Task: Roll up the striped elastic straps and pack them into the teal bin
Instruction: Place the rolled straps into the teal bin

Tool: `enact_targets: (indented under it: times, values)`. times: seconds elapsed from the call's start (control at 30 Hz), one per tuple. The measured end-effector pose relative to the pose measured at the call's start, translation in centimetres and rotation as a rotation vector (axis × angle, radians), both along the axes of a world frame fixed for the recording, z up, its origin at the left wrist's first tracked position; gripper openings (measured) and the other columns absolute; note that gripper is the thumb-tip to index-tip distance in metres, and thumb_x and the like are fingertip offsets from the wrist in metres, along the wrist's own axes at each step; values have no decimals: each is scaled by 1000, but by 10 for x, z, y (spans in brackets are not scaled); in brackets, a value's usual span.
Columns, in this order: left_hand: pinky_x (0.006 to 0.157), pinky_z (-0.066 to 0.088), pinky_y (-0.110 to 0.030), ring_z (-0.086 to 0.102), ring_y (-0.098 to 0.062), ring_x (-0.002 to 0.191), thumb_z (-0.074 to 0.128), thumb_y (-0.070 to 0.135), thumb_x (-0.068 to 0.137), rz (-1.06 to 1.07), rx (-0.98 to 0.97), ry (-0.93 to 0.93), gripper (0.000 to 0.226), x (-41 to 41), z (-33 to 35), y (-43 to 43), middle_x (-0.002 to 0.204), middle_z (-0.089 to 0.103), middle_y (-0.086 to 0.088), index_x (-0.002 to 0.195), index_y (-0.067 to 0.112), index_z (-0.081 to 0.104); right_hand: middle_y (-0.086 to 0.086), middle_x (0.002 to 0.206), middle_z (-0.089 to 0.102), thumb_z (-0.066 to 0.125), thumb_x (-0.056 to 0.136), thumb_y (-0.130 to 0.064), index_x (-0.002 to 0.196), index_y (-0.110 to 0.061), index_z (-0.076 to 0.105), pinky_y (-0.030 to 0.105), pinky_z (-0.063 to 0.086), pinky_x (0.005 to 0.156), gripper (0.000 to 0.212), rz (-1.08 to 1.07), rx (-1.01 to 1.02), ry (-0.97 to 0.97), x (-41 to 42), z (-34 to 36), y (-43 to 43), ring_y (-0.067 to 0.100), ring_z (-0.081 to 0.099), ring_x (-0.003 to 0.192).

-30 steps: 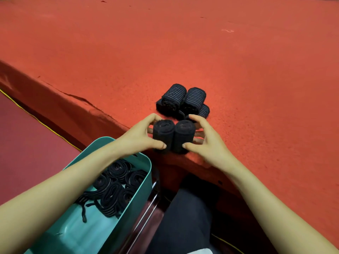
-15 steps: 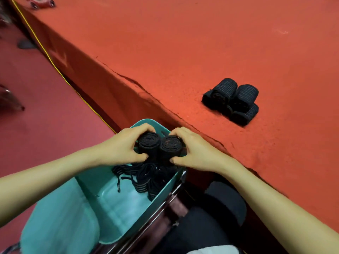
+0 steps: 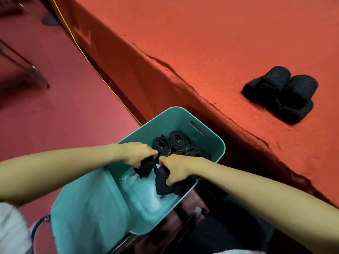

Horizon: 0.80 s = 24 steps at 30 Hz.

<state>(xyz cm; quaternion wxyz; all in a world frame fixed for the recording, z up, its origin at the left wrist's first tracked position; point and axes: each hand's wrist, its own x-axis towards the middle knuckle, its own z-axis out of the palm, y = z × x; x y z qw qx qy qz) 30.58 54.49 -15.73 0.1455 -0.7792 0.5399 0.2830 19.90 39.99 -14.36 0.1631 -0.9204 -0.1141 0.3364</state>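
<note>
Both hands were down inside the teal bin (image 3: pixel 203 133), close together, thumbs all but touching. The left hand (image 3: pixel 134 154) gripped the left roll (image 3: pixel 146 168) and the right hand (image 3: pixel 177 171) gripped the right roll (image 3: pixel 162 186), fingers curled round each. Each roll hung under its fist with its long axis pointing steeply down at the bin's bottom. They hung just near of the packed rolls (image 3: pixel 178 142), which stood on end against the far wall. Bare teal showed directly beneath, so setting them down seemed to need only a short drop and a release.

The rest of the work lay far and to the right: a pile of rolls (image 3: pixel 282 96) on the desk (image 3: pixel 220 43), well apart from the bin, higher, and nearer the right hand (their axes appeared to run from near-left to far-right, though blur made this uncertain). The desk was covered in red felt, wrinkled along its near edge, with the bin sitting below that edge. On the left lay the red floor (image 3: pixel 55 110), a yellow cord (image 3: pixel 95 65) at the desk's foot, and a metal chair leg (image 3: pixel 31 70).
</note>
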Motion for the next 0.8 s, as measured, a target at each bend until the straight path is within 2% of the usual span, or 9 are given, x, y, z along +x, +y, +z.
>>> enact_targets:
  times: [0.1, 0.2, 0.3, 0.37, 0.43, 0.53, 0.63, 0.7, 0.8]
  values:
    - [77, 44, -37, 56, -32, 104, 59, 12, 80, -55, 29, -56, 41, 2, -20, -5, 117, 55, -11, 118, 10, 44, 13, 100, 53, 73, 77, -21, 118, -7, 44, 30, 37, 67, 52, 68, -7, 14, 6, -11, 6, 28, 49, 85]
    - [75, 44, -37, 53, -29, 107, 50, 10, 89, -110, -12, -167, 35, 5, -30, -9, 122, 45, -10, 123, 9, 42, 14, 110, 53, 75, 76, -18, 121, -7, 45, 31, 35, 70, 55, 194, 2, 6, 12, -21, 12, 30, 50, 99]
    - [76, 47, -36, 48, -28, 107, 41, 11, 95, -185, -102, -306, 29, 9, -31, -11, 124, 41, -10, 124, 9, 44, 13, 119, 51, 77, 76, -21, 124, -8, 48, 31, 33, 71, 57, 327, -50, -58, 16, -29, 18, 30, 51, 106]
    - [68, 46, -36, 50, -27, 103, 40, 11, 96, -221, -96, -342, 28, 11, -33, -12, 123, 42, -10, 124, 9, 44, 12, 120, 52, 76, 78, -26, 124, -7, 48, 35, 37, 74, 57, 422, -125, -147, 18, -35, 21, 31, 54, 107]
    - [61, 39, -33, 54, -27, 98, 41, 8, 95, -216, -79, -356, 30, 12, -33, -11, 122, 41, -9, 125, 9, 41, 12, 119, 53, 73, 80, -29, 124, -6, 47, 39, 43, 79, 56, 494, -181, -248, 21, -39, 24, 31, 54, 109]
    - [61, 39, -34, 59, -28, 89, 42, 7, 94, -228, -52, -359, 34, 13, -31, -13, 122, 41, -10, 127, 9, 38, 10, 119, 52, 67, 84, -31, 125, -7, 45, 40, 44, 79, 52, 564, -191, -370, 26, -40, 29, 28, 53, 109]
    - [59, 41, -35, 62, -29, 81, 42, 10, 94, -204, -16, -340, 30, 12, -32, -15, 122, 40, -11, 123, 8, 39, 10, 121, 54, 55, 92, -21, 138, -15, 37, 39, 44, 79, 49, 660, -249, -473, 31, -45, 34, 27, 55, 106]
    - [58, 40, -35, 62, -30, 79, 44, 8, 93, -169, -8, -306, 32, 14, -30, -15, 123, 38, -11, 124, 7, 38, 10, 122, 54, 46, 96, -15, 142, -20, 33, 38, 44, 80, 48, 683, -307, -497, 32, -51, 33, 27, 56, 106]
    - [62, 44, -37, 59, -29, 75, 51, 9, 89, -136, 21, -243, 34, 17, -28, -12, 125, 35, -12, 121, 6, 40, 10, 120, 55, 52, 94, -18, 141, -18, 34, 36, 40, 74, 50, 636, -318, -473, 33, -55, 28, 28, 55, 106]
